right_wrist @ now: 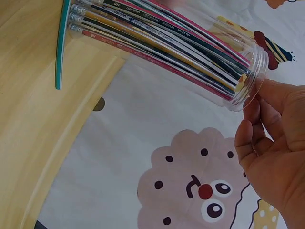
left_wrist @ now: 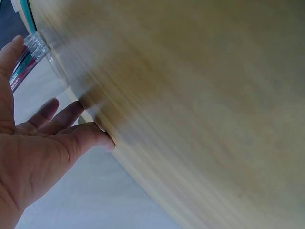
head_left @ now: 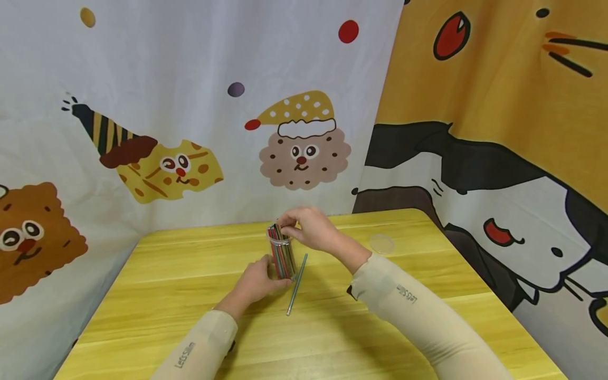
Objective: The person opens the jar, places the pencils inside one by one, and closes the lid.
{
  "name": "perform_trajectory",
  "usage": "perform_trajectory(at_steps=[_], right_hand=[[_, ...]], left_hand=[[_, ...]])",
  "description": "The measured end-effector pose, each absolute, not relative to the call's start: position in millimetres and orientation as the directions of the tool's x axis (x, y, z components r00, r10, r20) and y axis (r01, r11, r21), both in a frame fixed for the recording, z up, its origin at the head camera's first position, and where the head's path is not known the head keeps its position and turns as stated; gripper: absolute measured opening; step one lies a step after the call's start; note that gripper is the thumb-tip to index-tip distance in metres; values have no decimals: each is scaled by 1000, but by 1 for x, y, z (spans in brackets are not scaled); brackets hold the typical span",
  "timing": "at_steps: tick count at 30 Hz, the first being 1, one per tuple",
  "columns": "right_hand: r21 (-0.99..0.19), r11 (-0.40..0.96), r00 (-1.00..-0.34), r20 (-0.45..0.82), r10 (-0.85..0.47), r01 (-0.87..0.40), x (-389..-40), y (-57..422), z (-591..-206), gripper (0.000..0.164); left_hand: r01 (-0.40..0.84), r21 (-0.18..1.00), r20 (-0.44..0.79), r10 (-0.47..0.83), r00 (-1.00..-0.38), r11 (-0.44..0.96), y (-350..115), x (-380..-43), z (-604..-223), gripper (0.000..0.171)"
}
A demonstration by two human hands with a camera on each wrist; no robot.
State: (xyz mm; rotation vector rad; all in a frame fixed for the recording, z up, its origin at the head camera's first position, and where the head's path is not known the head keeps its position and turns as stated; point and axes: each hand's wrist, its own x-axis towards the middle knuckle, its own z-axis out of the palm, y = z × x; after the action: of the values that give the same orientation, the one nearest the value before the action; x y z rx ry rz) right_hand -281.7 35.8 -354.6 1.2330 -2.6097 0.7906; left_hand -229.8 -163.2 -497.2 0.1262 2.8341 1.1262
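A clear plastic jar (head_left: 283, 258) of pencils stands on the table, its ribbed neck facing up. Striped pencils (right_wrist: 162, 40) fill it, eraser ends down. My left hand (head_left: 256, 279) holds the jar low down, thumb across the front of its base. In the left wrist view, the fingertips of that hand (left_wrist: 43, 148) reach the tabletop. At the jar's mouth is my right hand (head_left: 309, 229), thumb and bent fingers right at the rim and pencil tops; I cannot tell whether it pinches a pencil. A loose teal pencil (head_left: 296, 285) lies just right of the jar.
A clear round lid (head_left: 382, 244) lies flat on the wood-grain table (head_left: 190, 264), to the right beyond my right forearm. Close behind the table's back edge hangs a white curtain (head_left: 190, 79) with cartoon prints; a yellow-orange one hangs at right.
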Motion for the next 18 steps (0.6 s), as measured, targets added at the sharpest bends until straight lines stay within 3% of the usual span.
perform_trajectory(at_steps=[8, 13, 18], right_hand=[[-346, 597, -689, 305, -658, -724, -282, 33, -349, 11], [-298, 663, -726, 256, -638, -687, -282, 31, -347, 17], [-189, 666, -690, 260, -675, -722, -280, 29, -347, 23]], left_hand=[[47, 688, -51, 113, -992, 724, -164, -231, -498, 78], [44, 684, -53, 109, -993, 729, -163, -231, -498, 76], [45, 684, -51, 110, -993, 728, -163, -231, -497, 74]])
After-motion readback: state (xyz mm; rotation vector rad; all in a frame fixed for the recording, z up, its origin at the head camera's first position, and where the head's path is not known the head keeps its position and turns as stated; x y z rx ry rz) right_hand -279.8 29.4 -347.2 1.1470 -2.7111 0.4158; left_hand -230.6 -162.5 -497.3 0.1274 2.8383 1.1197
